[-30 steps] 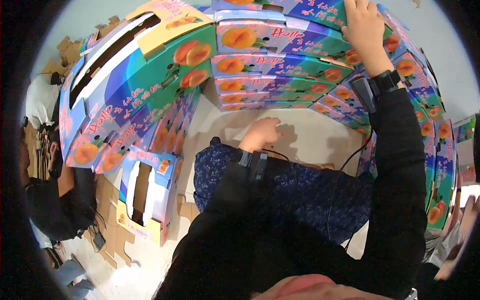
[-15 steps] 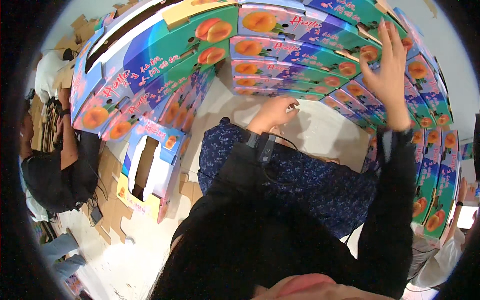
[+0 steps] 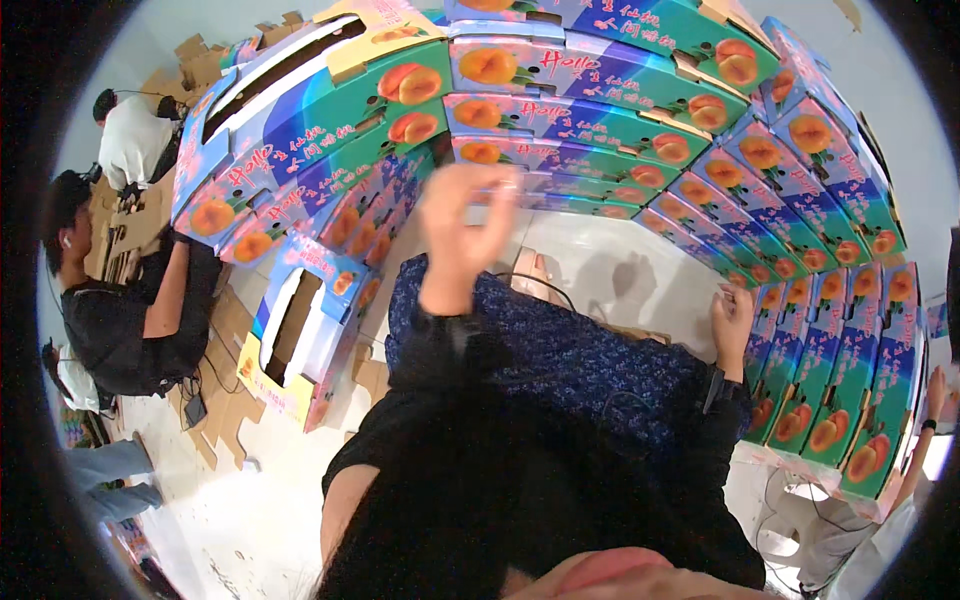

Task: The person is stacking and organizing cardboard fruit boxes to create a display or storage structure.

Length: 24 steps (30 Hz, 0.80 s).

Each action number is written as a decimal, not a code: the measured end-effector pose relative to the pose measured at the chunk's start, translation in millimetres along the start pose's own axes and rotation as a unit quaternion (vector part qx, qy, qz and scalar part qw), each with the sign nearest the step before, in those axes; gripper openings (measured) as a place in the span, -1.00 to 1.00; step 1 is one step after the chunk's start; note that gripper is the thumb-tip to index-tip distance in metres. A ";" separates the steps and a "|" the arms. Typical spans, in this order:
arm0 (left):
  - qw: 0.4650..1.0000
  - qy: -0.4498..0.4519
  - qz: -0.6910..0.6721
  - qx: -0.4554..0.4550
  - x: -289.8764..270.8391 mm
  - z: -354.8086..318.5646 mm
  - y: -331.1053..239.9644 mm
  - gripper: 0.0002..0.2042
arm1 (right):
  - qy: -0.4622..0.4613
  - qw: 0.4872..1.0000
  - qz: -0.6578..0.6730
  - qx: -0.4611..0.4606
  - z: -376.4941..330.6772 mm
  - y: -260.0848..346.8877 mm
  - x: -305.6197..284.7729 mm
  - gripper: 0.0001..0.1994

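My left hand [image 3: 462, 235], blurred by motion, is raised in front of the stacked peach boxes [image 3: 590, 75]. Its fingers bend round toward the thumb in a pinch shape; anything between the tips is too smeared to make out. Lower and to the right, my right hand [image 3: 733, 322] has loosely bent fingers, a little apart, with nothing seen in them. It is close to a row of upright peach boxes [image 3: 825, 370], though I cannot tell whether it touches them. The boxes are blue, green and pink with peach pictures. Dark floral fabric [image 3: 600, 365] covers my lap.
More peach boxes [image 3: 300, 140] are stacked at the left, beside a lower box with an open handle slot [image 3: 290, 325]. Flat cardboard [image 3: 225, 370] lies on the pale floor. A person in black [image 3: 125, 310] sits at the left, another in white [image 3: 137, 140] behind. At far right, another person's arm [image 3: 925, 430] shows.
My right hand has come down from the upper right boxes to beside the lower right row, its fingers less spread. My left hand has moved left and up. The view has shifted.
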<state>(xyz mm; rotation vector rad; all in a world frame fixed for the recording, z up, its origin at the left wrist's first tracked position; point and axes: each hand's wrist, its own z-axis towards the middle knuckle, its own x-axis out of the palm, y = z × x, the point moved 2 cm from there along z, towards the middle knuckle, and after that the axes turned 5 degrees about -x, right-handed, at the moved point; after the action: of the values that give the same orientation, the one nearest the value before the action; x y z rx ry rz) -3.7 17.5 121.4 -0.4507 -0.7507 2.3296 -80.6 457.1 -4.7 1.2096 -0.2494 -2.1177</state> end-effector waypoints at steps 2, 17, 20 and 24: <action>0.991 -0.065 0.108 0.041 -44.0 5.7 -1.9 -0.83 | 0.044 0.999 0.003 0.012 1.6 2.6 5.0 -0.78; 0.715 -0.321 -0.214 -0.583 -361.8 -17.5 153.8 -0.29 | 0.180 0.977 0.092 0.060 -15.2 20.0 13.7 -0.81; 0.677 -0.302 -0.245 -0.624 -357.8 -3.0 167.6 -0.22 | 0.200 0.973 0.090 0.068 -18.5 15.1 15.6 -0.82; 0.747 -0.240 -0.148 -0.602 -349.0 19.2 162.2 -0.29 | 0.228 0.957 0.106 0.142 -20.9 13.3 17.6 -0.82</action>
<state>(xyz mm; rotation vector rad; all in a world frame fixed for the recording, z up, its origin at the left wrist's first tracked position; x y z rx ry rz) 167.3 -325.1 78.4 -0.1839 -2.3761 1.3539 -63.4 439.1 -22.1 1.7180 -0.4606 -1.6010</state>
